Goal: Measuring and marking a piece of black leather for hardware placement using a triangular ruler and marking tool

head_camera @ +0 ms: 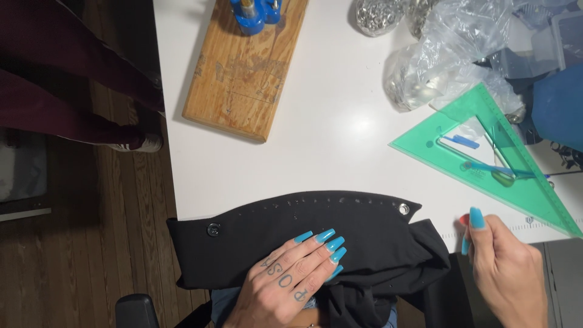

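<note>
A black piece of fabric lies across the near edge of the white table, with a metal snap at its left end and a metal eyelet at its right end. A row of small marks runs along its upper edge. My left hand rests flat on the fabric, fingers spread, with long blue nails. My right hand hovers to the right of the fabric, pinching a small reddish thing between thumb and fingers; what it is I cannot tell.
A green transparent set square lies at the right, with a blue pen under it. A wooden board carrying a blue press tool sits at the back. Clear plastic bags of metal fittings are behind. Another person's legs stand at left.
</note>
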